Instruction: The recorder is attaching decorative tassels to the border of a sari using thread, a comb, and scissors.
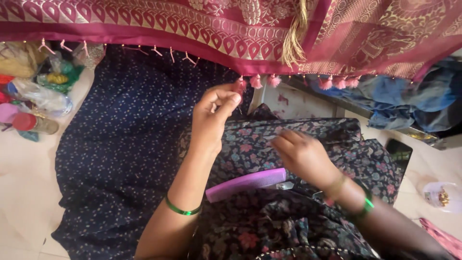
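Maroon silk cloth [159, 24] with a gold woven border hung across the twelve o'clock side of the view, its lower edge lined with small pink tassels [263, 81] so the fringe dangled within easy reach. The left hand [211, 115] was raised toward that edge, thumb and forefinger pinched together on a pink tassel [240, 84] or its thread at about one o'clock of the hand; what exactly lay between them could not be made out. The right hand [303, 154], at four o'clock of the left, rested on the lap with fingers drawn together, perhaps on a fine thread or needle too small to tell. A purple comb [246, 184] lay across the lap at six o'clock, close by for use, and bags of supplies [38, 91] sat at nine o'clock.
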